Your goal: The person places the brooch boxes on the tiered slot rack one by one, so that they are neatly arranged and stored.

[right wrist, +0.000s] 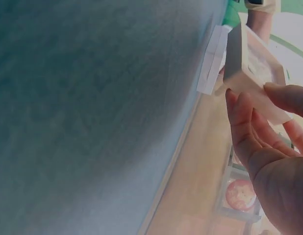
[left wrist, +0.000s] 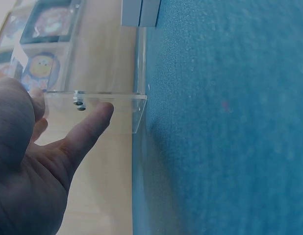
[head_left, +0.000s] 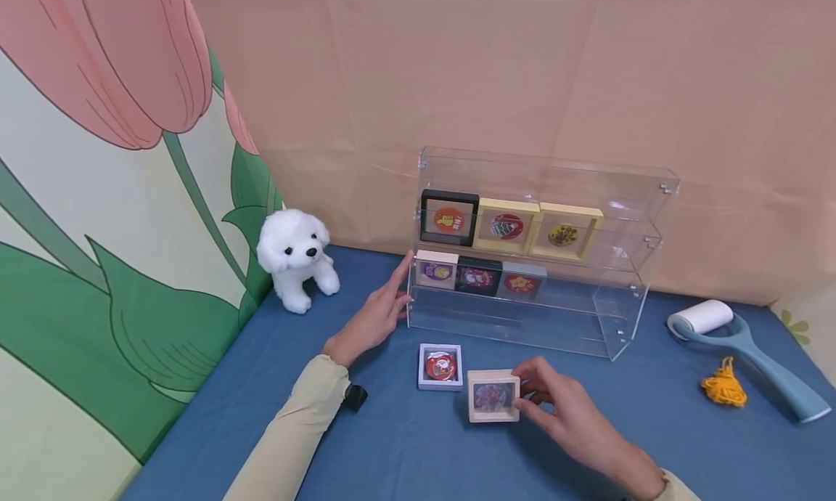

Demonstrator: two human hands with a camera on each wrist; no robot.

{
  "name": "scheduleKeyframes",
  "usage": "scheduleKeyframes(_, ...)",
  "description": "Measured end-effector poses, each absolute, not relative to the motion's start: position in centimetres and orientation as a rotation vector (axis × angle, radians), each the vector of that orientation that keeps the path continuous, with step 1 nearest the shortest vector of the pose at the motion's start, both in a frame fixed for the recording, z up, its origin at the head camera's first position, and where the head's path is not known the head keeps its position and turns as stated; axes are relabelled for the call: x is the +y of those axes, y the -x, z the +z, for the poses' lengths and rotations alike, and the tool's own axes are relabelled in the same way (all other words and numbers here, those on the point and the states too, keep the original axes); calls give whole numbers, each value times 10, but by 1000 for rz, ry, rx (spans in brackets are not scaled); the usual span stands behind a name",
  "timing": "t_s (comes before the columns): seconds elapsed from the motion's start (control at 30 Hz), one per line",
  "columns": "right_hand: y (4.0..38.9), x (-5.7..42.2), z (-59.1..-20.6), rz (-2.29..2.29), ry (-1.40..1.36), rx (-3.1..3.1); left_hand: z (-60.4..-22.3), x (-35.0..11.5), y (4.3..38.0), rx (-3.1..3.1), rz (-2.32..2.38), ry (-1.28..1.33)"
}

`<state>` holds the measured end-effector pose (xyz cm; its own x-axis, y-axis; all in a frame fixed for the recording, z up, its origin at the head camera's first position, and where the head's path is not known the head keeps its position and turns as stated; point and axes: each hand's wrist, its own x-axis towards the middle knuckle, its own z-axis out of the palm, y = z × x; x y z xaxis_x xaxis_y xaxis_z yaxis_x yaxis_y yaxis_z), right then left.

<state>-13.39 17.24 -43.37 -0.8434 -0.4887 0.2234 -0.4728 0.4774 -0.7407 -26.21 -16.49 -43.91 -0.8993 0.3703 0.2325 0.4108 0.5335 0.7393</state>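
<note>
My right hand (head_left: 575,417) pinches a cream-coloured display frame (head_left: 493,418) by its right side, thumb on the front. A round purplish badge shows behind its clear window. In the right wrist view, the frame (right wrist: 235,58) is tilted above the blue cloth. Against the left end of a clear acrylic shelf (head_left: 509,323) rests my left hand (head_left: 369,319), its fingers extended. The left wrist view shows a fingertip at the shelf's side panel (left wrist: 124,115), near a metal screw. A white frame (head_left: 440,386) with a red Santa badge lies on the cloth between my hands.
On the shelf's upper tier stand a black frame (head_left: 449,194) and two yellow frames; below are a pale pink frame (head_left: 436,257), a black one and a grey one. A white plush dog (head_left: 297,254) sits left. Right are a lint roller (head_left: 757,352) and orange yarn (head_left: 725,386).
</note>
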Motion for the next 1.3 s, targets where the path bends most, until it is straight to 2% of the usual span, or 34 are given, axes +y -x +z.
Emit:
scheduleKeyframes(0.4,139,187,-422,-1341,922,2991,-440,-164,263,-2715,-1354,673)
scheduleKeyframes(0.8,152,206,-398,-1199,776,3273,-439,-164,262,-2717,-1363,676)
scheduleKeyframes(1.3,182,231,-361,-1192,796,3469,-440,-165,262,-2722,-1339,679)
